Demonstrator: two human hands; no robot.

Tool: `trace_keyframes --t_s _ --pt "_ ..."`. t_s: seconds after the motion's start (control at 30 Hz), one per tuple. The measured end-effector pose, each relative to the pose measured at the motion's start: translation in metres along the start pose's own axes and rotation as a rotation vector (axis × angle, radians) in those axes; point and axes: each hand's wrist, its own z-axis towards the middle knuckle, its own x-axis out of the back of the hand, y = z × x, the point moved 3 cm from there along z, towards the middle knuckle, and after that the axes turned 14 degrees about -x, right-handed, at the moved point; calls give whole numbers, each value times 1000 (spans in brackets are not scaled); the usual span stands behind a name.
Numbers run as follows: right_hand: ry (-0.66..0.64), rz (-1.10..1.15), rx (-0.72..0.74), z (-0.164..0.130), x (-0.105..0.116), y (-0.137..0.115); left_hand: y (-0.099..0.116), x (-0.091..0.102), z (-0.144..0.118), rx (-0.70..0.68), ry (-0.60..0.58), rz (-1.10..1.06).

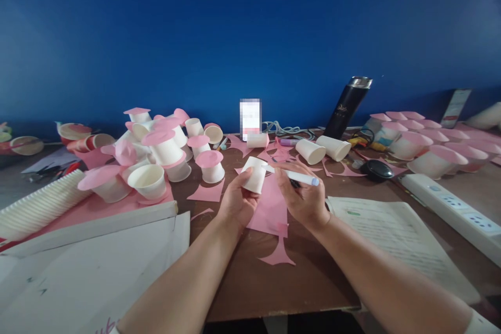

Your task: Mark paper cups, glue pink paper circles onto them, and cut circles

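A white paper cup (255,176) is gripped by my left hand (239,201), tilted above the table. In my right hand (303,198) is a white marker pen (299,176) with a pale blue end, its other end pointing at the cup. Whether the tip touches the cup I cannot tell. Below both hands lies a sheet of pink paper (270,209), with a cut pink scrap (279,255) in front of it. Beyond my right hand, two white paper cups (311,151) rest on their sides.
At the left are several cups with pink paper tops (160,146), a long cup stack (43,209) and a white board (97,271). Rows of pink-topped cups (434,156), a power strip (454,209), a black flask (346,109) and a printed booklet (391,240) occupy the right.
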Motion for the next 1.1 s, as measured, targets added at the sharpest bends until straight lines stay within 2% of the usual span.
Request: trace_keyframes --t_s 0.53,0.8,1.1 --pt "-61 34 31 -1 -3 -4 -3 1 0 -18 -47 28" --pt "-63 17 3 -2 -4 -2 -3 0 1 -3 -11 4" --pt "-58 5 -3 -2 -4 -1 2 1 1 0 -23 14"
